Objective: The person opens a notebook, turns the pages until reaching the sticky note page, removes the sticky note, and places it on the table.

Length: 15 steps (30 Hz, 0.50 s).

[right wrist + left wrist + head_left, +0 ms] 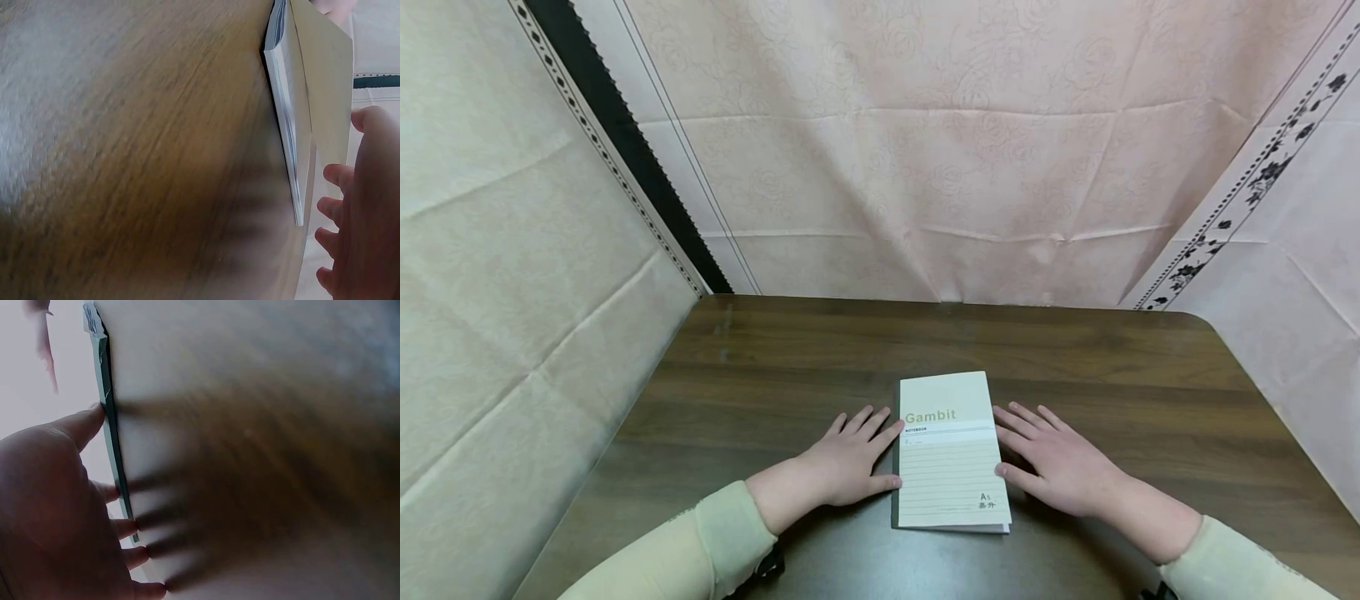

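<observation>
A pale "Gambit" notebook [951, 479] with a dark green spine [112, 434] lies on the wooden table. Its front cover [328, 81] stands a little raised from the pages along the right side. My left hand [850, 467] has its fingers spread, the thumb and index fingertip at the spine. On the other side, my right hand [1063, 467] stretches its fingers towards the notebook, its thumb tip right at the free edge of the cover. In the right wrist view the page block [284, 106] shows beneath the raised cover.
The brown wooden tabletop [790, 358] reaches back to a pinkish cloth [940, 167]. Light cloths hang at the left [512, 250] and right [1285, 317], with a dark strip [632, 142] at the back left corner.
</observation>
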Available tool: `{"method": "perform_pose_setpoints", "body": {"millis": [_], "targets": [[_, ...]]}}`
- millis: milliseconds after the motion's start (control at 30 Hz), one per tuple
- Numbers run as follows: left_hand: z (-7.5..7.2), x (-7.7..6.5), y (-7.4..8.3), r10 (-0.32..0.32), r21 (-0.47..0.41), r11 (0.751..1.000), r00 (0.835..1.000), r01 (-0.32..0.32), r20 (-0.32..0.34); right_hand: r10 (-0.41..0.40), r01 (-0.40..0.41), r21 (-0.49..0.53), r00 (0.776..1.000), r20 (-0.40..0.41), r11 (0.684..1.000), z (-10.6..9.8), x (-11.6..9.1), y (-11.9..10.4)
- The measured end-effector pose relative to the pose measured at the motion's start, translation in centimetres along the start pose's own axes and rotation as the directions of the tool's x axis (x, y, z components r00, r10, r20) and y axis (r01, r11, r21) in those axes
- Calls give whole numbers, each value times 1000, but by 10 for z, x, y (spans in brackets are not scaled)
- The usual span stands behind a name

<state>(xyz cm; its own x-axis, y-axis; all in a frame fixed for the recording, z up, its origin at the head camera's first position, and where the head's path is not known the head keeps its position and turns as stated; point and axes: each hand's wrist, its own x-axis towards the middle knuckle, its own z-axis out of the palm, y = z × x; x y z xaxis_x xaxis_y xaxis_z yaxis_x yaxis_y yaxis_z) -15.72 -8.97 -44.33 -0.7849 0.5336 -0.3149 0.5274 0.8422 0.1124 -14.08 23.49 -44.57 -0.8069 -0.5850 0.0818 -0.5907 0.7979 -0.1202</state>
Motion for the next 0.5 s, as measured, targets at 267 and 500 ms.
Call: {"method": "perform_pose_setpoints", "body": {"millis": [267,500], "targets": [[0,0,0,0,-7,1000,1000,0,0,-1,1,5,1000,-8,1000,-2,0,-1],[1,-2,-1,-3,-19,1000,1000,3,-9,-20,20,3,999,-31,1000,-9,3,-5]]}}
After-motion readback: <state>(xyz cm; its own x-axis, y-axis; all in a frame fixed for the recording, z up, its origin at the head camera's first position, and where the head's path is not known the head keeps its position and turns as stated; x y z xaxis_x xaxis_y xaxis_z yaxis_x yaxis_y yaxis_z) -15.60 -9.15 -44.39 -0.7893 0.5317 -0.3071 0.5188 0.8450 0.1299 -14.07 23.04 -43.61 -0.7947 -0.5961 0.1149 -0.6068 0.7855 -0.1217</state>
